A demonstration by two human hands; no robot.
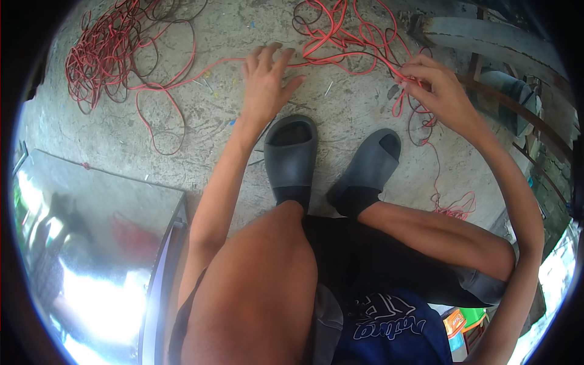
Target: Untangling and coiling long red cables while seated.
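Observation:
Red and black electrical wire lies across the concrete floor, with a dense tangled heap (100, 61) at the far left and looser loops (340, 45) at the top middle. My left hand (264, 88) is palm down with its fingers stretched and the thumb apart. One red strand (216, 63) runs from the heap to this hand and shows again beyond it, passing at or under the fingers. On the right, my right hand (435, 88) pinches a bunch of the wire between thumb and fingers. Small loops (397, 108) hang below that grip, and a thin strand trails down towards my right leg.
My feet in dark grey slides (291, 152) stand between the hands. A smaller wire bundle (456, 207) lies near my right knee. A shiny metal panel (103, 231) fills the lower left. Rusty metal pieces (486, 39) border the upper right. Colourful packets (459, 322) show at the lower right.

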